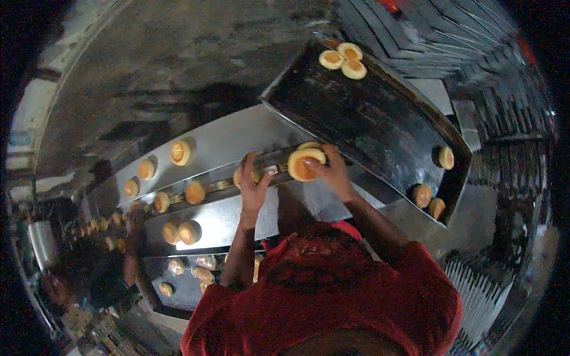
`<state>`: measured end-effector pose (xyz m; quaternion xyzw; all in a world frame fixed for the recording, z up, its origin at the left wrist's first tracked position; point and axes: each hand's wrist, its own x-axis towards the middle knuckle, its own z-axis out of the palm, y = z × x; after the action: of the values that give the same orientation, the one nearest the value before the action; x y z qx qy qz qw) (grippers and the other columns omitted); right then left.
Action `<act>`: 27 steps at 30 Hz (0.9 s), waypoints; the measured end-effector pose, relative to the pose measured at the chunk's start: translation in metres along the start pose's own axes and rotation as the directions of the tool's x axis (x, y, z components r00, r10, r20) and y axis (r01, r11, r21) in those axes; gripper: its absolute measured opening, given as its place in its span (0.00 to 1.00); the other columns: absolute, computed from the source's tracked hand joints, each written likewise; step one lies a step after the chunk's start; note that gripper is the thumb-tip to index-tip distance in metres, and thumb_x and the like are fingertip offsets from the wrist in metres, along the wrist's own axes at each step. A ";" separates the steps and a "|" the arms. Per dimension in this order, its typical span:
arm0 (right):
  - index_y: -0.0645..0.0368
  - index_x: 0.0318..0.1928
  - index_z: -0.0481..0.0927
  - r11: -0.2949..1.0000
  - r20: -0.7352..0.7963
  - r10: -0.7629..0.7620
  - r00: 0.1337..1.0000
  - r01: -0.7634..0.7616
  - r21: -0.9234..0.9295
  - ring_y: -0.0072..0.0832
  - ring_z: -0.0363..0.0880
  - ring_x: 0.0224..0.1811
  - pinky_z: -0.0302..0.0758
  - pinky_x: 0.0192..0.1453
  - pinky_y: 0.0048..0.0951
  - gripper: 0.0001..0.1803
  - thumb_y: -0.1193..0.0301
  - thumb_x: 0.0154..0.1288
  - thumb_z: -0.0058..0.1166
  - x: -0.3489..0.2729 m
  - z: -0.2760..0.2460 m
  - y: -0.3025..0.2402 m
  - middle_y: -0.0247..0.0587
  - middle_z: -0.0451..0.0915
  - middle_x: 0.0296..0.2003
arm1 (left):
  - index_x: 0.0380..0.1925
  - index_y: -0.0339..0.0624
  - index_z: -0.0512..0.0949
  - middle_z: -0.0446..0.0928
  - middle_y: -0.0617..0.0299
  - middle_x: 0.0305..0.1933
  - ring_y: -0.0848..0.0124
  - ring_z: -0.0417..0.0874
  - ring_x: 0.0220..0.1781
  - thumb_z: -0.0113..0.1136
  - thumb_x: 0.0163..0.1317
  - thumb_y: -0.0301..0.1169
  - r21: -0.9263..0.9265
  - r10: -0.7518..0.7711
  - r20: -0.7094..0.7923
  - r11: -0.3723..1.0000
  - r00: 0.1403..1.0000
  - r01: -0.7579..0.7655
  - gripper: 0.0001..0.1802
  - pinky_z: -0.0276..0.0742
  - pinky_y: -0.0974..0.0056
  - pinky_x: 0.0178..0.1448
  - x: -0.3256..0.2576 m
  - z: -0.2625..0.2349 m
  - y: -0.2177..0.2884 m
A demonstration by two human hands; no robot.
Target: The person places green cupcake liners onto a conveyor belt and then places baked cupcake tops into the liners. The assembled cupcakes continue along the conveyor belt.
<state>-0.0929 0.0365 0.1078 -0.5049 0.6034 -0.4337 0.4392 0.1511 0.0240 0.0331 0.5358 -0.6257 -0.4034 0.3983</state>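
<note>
so the round bun with a golden-brown middle and thick pale rim [298, 169] is in the right grip [333, 174], brown face up at the camera, a second pale round bun [309, 145] peeking out behind it, and a third golden round bun [238, 179] sits half-hidden by the left grip [254, 187].

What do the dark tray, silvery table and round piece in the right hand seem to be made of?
Dark tray: likely metal, blackened and worn, by its dull streaks and thin rim.
Silvery table: probably bare sheet metal, smooth, from its bright glare.
Round piece: apparently baked dough, with a pale rim and browned middle.
</note>
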 end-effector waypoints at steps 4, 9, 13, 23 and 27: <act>0.60 0.52 0.77 0.903 0.075 -0.330 0.941 0.337 -0.266 0.34 0.81 0.47 0.76 0.52 0.34 0.17 0.66 0.65 0.59 -0.005 0.005 0.033 0.46 0.80 0.48 | 0.64 0.38 0.69 0.65 0.52 0.69 0.58 0.69 0.68 0.63 0.60 0.32 0.075 -0.106 0.403 0.994 0.909 0.082 0.31 0.69 0.57 0.67 0.006 0.025 0.030; 0.52 0.57 0.76 0.755 -0.411 0.078 0.908 -0.323 -0.570 0.43 0.81 0.46 0.77 0.50 0.41 0.20 0.67 0.64 0.55 -0.039 -0.193 0.049 0.46 0.81 0.46 | 0.59 0.39 0.74 0.75 0.52 0.59 0.60 0.76 0.60 0.69 0.57 0.39 -0.309 -0.429 0.289 0.804 0.856 0.508 0.31 0.72 0.59 0.63 0.017 0.017 -0.064; 0.61 0.62 0.69 0.132 -0.699 0.256 0.668 -0.740 -0.659 0.54 0.77 0.56 0.76 0.56 0.49 0.34 0.72 0.52 0.61 -0.149 -0.355 0.138 0.58 0.80 0.50 | 0.53 0.39 0.78 0.80 0.48 0.50 0.54 0.77 0.58 0.70 0.54 0.40 0.415 -0.290 0.011 0.872 0.957 0.260 0.28 0.74 0.57 0.59 0.018 -0.010 -0.040; 0.50 0.62 0.68 0.432 -0.679 0.106 0.727 -0.648 -0.627 0.55 0.79 0.48 0.78 0.48 0.51 0.38 0.60 0.52 0.69 -0.140 -0.317 0.193 0.57 0.76 0.51 | 0.48 0.38 0.77 0.80 0.47 0.44 0.50 0.81 0.47 0.69 0.57 0.34 0.056 -0.124 -0.105 0.990 0.987 0.131 0.21 0.76 0.54 0.52 0.022 -0.006 0.007; 0.55 0.63 0.65 0.460 -0.537 -0.138 0.832 -0.426 -0.779 0.56 0.74 0.51 0.77 0.50 0.50 0.38 0.63 0.53 0.68 -0.114 -0.282 0.173 0.51 0.73 0.54 | 0.49 0.41 0.78 0.77 0.47 0.52 0.48 0.79 0.50 0.71 0.53 0.34 0.488 -0.144 -0.061 0.859 0.988 0.155 0.23 0.73 0.53 0.56 0.017 0.032 -0.032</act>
<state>-0.3939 0.1920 0.0180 -0.4600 0.8760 -0.1419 -0.0308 0.1306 0.0065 -0.0069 0.6707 -0.6596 -0.2549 0.2239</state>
